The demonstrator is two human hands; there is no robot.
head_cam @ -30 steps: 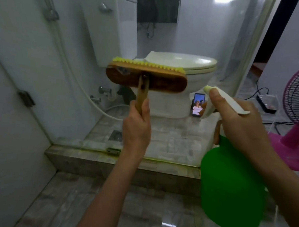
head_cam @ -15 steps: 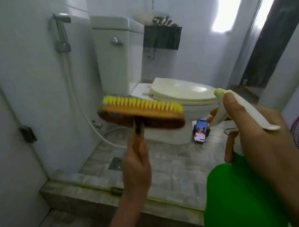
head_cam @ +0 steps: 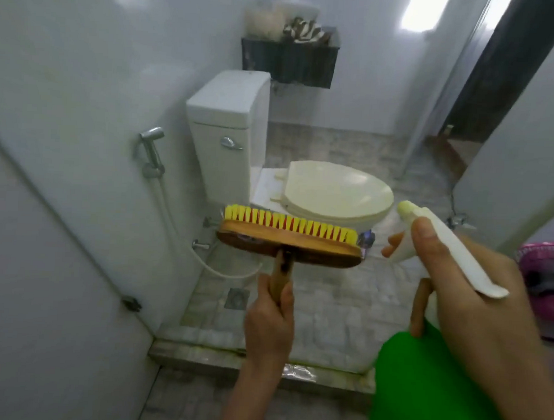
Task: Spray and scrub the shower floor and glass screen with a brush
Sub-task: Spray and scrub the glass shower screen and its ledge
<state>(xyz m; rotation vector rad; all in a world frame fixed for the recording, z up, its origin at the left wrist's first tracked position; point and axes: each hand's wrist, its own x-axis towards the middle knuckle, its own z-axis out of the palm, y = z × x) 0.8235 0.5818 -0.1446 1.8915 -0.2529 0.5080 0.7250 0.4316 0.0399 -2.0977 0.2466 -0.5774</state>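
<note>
A person's left hand [head_cam: 269,323] holds a scrubbing brush [head_cam: 288,242] upright at the entrance to a tiled shower area, the fingers [head_cam: 286,302] wrapped closely round its pale wooden handle. The brush head is an oblong block of glossy brown wood with a row of stiff yellow and red bristles that point up and away from the camera. It hangs in the air above the shower floor [head_cam: 328,310] and in front of the toilet [head_cam: 337,190].

The right hand [head_cam: 465,297] grips a spray bottle [head_cam: 420,390] with a smooth, bright green body. Its forefinger lies straight along the top of the white plastic trigger head [head_cam: 457,259], and the other fingers curl under it round the neck. The nozzle points towards the toilet.

The shower floor is laid in mottled grey stone tiles, with a small square drain [head_cam: 237,298] set into it and a raised kerb [head_cam: 215,356] along the near edge. The toilet has a cream oval lid, shut, and a boxy white cistern [head_cam: 225,128]. A chrome hose sprayer [head_cam: 151,150] hangs on the glossy white wall, and a dark ribbed basket [head_cam: 288,62] is mounted higher up. A pale panel carrying a dark hinge [head_cam: 132,304] stands at left.
</note>
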